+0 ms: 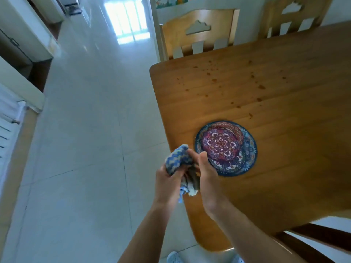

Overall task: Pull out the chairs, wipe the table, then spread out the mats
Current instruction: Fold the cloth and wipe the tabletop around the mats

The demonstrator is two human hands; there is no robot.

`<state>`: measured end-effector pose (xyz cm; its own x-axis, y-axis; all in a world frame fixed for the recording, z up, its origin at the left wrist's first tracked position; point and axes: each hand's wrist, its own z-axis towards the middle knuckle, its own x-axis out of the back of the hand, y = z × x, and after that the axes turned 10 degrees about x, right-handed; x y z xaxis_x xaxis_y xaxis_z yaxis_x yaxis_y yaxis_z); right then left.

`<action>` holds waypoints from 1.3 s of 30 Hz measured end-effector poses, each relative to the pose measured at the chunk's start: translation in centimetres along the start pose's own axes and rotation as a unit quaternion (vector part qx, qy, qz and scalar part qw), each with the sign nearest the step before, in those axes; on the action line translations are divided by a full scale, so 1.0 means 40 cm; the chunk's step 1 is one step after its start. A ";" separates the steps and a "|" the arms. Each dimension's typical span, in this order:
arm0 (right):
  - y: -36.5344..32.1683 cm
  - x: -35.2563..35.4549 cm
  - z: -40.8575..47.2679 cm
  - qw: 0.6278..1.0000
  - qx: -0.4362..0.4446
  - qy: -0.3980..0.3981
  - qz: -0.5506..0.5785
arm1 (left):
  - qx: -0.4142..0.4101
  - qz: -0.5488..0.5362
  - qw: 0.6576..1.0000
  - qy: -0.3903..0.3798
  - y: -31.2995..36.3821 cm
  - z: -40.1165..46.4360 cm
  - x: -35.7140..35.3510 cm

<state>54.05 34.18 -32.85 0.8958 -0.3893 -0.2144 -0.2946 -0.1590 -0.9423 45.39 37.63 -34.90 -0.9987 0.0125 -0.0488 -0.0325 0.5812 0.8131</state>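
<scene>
A wooden table (266, 95) fills the right side, its top dotted with several small brown spots. Near its left edge lies a stack of round patterned mats (228, 149), a smaller purple one on top of a bigger blue one. A blue and white cloth (177, 158) is bunched between both hands just left of the mats, over the table's edge. My left hand (167, 179) grips the cloth from the left. My right hand (207, 179) presses on it from the right, fingers closed around its lower part.
Two wooden chairs (197, 31) (292, 18) stand at the table's far side, backs close to its edge. Part of a dark chair (313, 242) shows at the lower right. Pale tiled floor (85, 130) spreads to the left, with cabinets (22, 40) along the left wall.
</scene>
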 end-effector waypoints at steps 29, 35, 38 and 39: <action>0.126 0.236 0.357 0.688 0.193 0.054 -0.698 | -0.234 0.701 0.665 0.107 0.101 0.482 -0.137; 0.122 0.245 0.362 0.691 0.176 0.044 -0.700 | -0.211 0.700 0.674 0.104 0.206 0.638 -0.212; 0.112 0.242 0.363 0.704 0.154 0.030 -0.693 | -0.244 0.695 0.672 0.073 0.218 0.670 -0.248; 0.111 0.245 0.362 0.708 0.152 0.027 -0.689 | -0.266 0.695 0.666 0.060 0.211 0.663 -0.250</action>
<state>66.34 42.79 -42.83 0.2453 -0.0902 0.9652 0.9398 -0.2223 -0.2596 56.12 64.00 -42.93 -0.0739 0.1536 0.9854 0.9483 -0.2950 0.1171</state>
